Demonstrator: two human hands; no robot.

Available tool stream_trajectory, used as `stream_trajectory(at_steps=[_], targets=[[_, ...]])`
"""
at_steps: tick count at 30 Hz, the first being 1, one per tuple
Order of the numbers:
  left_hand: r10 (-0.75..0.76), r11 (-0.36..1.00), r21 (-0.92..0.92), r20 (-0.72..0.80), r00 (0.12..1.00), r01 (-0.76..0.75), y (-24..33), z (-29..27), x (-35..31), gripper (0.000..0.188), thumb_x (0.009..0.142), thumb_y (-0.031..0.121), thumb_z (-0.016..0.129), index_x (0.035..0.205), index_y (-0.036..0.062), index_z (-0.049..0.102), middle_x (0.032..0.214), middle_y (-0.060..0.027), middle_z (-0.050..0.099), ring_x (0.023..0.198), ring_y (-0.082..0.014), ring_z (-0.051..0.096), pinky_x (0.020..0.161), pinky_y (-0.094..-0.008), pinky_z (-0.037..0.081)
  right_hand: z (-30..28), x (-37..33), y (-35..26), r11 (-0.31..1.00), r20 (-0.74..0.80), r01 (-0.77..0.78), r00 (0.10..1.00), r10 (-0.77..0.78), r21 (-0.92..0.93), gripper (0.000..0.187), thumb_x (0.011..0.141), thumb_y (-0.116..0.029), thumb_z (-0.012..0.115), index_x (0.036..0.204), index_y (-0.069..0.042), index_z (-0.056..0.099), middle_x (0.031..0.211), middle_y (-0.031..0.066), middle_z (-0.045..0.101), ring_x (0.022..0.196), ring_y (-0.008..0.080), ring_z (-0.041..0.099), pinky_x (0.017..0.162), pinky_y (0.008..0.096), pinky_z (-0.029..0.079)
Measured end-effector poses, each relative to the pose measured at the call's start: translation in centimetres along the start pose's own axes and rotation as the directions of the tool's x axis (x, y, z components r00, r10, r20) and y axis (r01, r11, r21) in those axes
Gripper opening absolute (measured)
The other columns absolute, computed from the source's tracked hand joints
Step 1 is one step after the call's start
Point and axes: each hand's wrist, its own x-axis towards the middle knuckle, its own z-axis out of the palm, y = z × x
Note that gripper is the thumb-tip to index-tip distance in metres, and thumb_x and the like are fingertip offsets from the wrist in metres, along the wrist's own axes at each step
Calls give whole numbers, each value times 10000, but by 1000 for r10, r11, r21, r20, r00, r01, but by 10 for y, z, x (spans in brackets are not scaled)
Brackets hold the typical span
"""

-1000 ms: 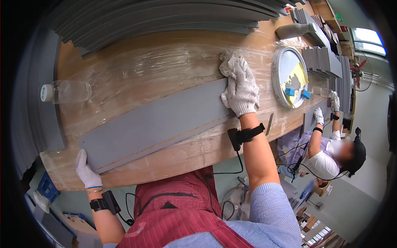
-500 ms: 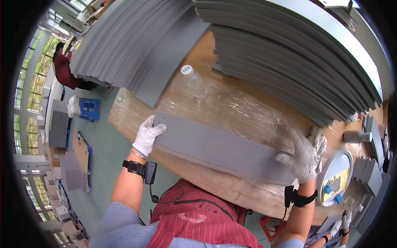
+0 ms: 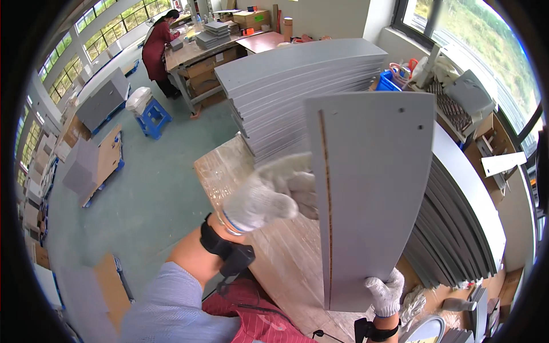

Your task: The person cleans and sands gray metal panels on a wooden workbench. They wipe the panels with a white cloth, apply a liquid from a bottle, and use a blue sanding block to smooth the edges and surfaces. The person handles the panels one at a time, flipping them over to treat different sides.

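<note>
A long grey board [image 3: 374,188] stands raised on end in front of me, with two dark holes near its top and a brown strip along its left edge. My right hand [image 3: 386,294], in a white knitted glove, grips the board low on its right edge, thumb on the near face. Beside the left edge, about halfway up, is my gloved left hand [image 3: 260,200], smeared by motion. Its fingertips pass behind the board, so their hold cannot be made out. Below lies a work table [image 3: 280,251] covered in clear film.
Grey boards are stacked at the back [image 3: 297,74] and at the right [image 3: 457,217]. A crumpled white cloth [image 3: 413,306] and a round lid [image 3: 426,330] lie near my right hand. A blue stool [image 3: 152,119] stands on the floor at left; a co-worker [image 3: 157,48] is at a far table.
The board has gone from lying crosswise to standing on end. My left hand has left its far-left corner; my right hand holds its lower end. The view has swung up.
</note>
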Motion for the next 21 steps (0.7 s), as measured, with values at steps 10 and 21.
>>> stream_trajectory(at_steps=[10,21], targets=[[-576,789,132,-182,797,601,-64,-94,-58,595,877,79,807,1414,-39,577,1321,-88,681,1152,-157,625,1034,-319,493,151,129,-57,926,-408,167,913,-16,338,269,984,-201,691,1175,-12,673,1052,35,698,926,134,641,811,295,521],[-584,787,13,-304,752,617,9,-227,-65,552,869,84,789,1368,-55,597,1218,-68,705,1069,-140,648,971,-293,510,228,241,2,952,-489,-79,844,221,294,350,1021,-251,668,1249,13,646,1115,60,704,945,149,649,830,306,531]])
